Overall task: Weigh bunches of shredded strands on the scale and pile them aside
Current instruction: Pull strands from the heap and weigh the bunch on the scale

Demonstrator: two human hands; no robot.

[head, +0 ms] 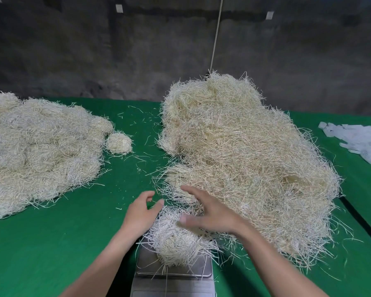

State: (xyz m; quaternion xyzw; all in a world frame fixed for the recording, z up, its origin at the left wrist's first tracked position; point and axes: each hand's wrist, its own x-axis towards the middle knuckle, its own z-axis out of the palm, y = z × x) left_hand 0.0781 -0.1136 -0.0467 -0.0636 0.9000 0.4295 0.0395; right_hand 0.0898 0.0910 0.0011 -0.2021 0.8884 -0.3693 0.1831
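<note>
- In the head view, the bunch of strands (178, 243) lies on the steel pan of the scale (147, 264), at the near edge of the table just in front of me. I judge it is there for weighing. The display is cut off, so I cannot read it.
- My left hand (141, 211) is just beside the bunch on its left, with the fingers loosely curved and holding nothing.
- My right hand (210, 215) hovers over the top of the bunch with spread fingers. It is blurred and seems to grasp nothing. I cannot tell if the thumb touches the strands.
- The hands stand on both sides of the bunch, I think either to correct the amount or to lift it away.
- The big loose heap (244, 157) lies to the right of and behind the scale, reaching it, so the supply is easy to pull from.
- The weighed pile (41, 151) is well apart on the left, with one small round bunch (119, 143) just beside it. This probably keeps the finished bunches separate.
- The green cloth (73, 243) carries stray strands, and white paper slips (362, 142) lie at the far right.
- Behind is a dark rough wall (73, 50), and a pale cord (215, 39) hangs down.
</note>
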